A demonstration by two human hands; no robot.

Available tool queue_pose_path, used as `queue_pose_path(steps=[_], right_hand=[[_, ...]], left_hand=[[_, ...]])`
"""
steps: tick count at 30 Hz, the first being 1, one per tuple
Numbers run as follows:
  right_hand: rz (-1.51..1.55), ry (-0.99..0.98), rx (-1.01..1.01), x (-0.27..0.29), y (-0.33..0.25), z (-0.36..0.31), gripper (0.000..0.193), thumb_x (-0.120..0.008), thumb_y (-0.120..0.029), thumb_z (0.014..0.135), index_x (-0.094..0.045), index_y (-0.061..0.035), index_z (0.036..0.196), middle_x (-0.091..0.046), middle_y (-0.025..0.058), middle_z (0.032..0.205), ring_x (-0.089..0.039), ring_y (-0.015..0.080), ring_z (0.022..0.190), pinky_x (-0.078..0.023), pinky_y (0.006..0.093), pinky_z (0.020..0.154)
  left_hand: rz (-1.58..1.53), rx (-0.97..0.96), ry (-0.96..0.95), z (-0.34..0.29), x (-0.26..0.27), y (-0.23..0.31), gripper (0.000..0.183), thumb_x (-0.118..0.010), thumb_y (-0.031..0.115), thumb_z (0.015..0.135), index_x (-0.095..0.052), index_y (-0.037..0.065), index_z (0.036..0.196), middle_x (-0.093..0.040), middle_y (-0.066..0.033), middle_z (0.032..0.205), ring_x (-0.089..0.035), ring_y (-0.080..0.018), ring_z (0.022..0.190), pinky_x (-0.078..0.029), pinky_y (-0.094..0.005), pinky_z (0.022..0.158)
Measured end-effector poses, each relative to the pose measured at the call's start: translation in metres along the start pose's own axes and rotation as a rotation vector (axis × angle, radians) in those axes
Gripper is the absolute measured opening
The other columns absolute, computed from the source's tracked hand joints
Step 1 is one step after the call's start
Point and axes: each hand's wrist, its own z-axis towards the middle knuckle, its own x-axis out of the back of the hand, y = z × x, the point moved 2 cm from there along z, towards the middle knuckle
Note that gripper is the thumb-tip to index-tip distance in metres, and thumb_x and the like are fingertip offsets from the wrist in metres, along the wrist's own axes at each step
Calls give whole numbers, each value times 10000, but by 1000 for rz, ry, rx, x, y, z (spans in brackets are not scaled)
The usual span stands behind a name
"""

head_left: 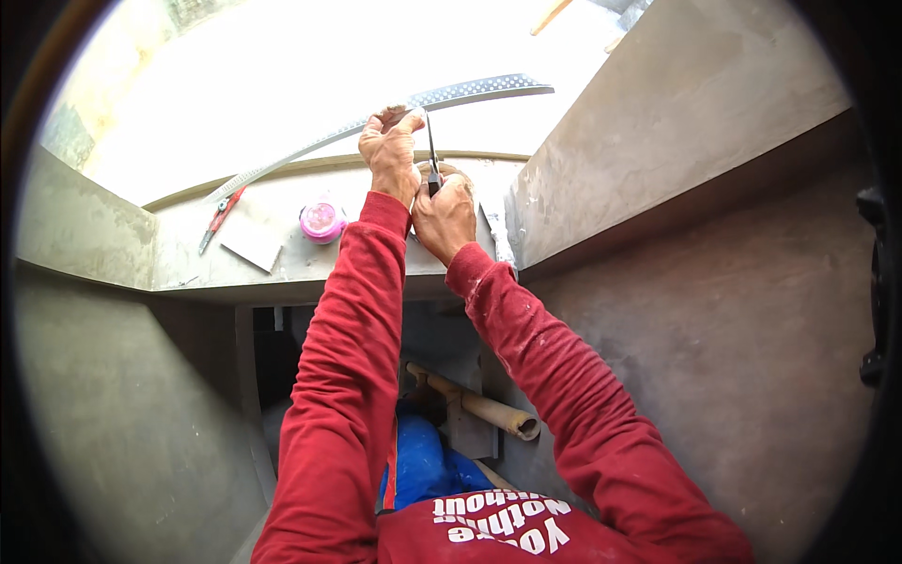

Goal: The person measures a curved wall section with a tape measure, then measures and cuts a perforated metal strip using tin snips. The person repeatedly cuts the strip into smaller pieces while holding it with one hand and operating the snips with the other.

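Note:
A long, thin perforated strip [484,88], pale and gently curved, stretches across the bright opening above the ledge. My left hand [387,155] pinches it near its middle, thumb and fingers closed around its edge. Close below, my right hand [444,218] is wrapped around the dark handle of a pair of snips [432,160]. The slim blades point upward, beside my left fingertips and the strip. Whether the blades touch the strip is hard to make out in the glare.
On the ledge [183,258] lie a red-handled tool [224,218], a flat grey square piece [252,242] and a pink round container [322,220]. A white-smeared tool [497,235] rests at the right. Grey walls [686,132] flank both sides; a tan pole [493,412] slants below.

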Motion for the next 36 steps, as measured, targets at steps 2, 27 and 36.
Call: queue_pose_path(steps=[2, 27, 36], right_hand=[[8, -8, -33, 0, 2, 0, 467, -576, -333, 961, -506, 100, 1120, -681, 353, 987, -674, 491, 981, -517, 522, 886], [-20, 22, -29, -8, 18, 14, 427, -689, -301, 902, -576, 34, 1142, -679, 279, 1082, -667, 418, 1042, -512, 471, 916], [-80, 81, -82, -9, 11, 14, 458, -707, -317, 891, -563, 44, 1133, -685, 292, 1060, -672, 435, 1040, -523, 485, 910]], left_hand=[[8, -6, 7, -1, 0, -2, 321, -777, 26, 818, -634, 137, 1084, -721, 7, 961, -671, -102, 872, -403, -285, 789], [-38, 3, 10, -7, -8, -8, 304, -745, -115, 795, -616, -17, 1052, -664, -90, 1021, -662, -190, 894, -569, -295, 829], [-10, 37, 4, -4, -8, -10, 277, -752, -42, 824, -647, 81, 1048, -692, -18, 981, -644, -124, 878, -463, -280, 808]])
